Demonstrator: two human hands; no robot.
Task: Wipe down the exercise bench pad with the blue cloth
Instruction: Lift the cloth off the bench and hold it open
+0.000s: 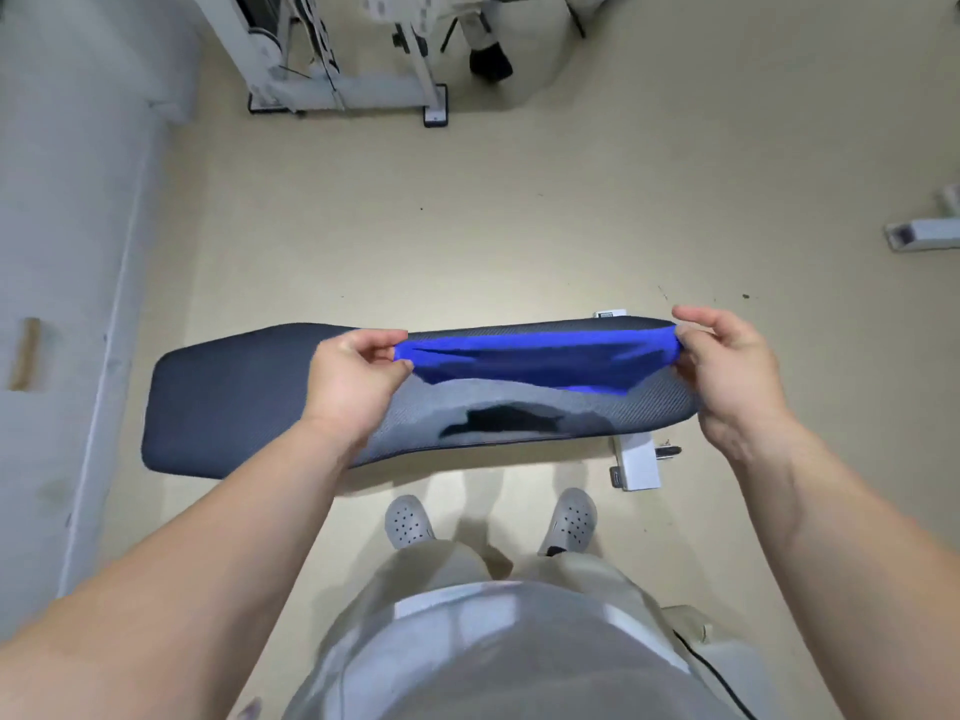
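Blue cloth (530,362) stretched between left hand (358,376), right hand (727,366), above bench pad (223,402)

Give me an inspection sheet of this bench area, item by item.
Surface: bench pad, dark and textured, with a paler patch at mid-front; cause unclear.
Job's things: blue cloth stretched over the pad, not yet wiping.
Clutter: a few dark specks on the floor.
Grippers: left hand and right hand each pinch one end of the cloth.
Cables: one black cable at lower right.
Surroundings: white machine frame beyond the pad; wall at left.
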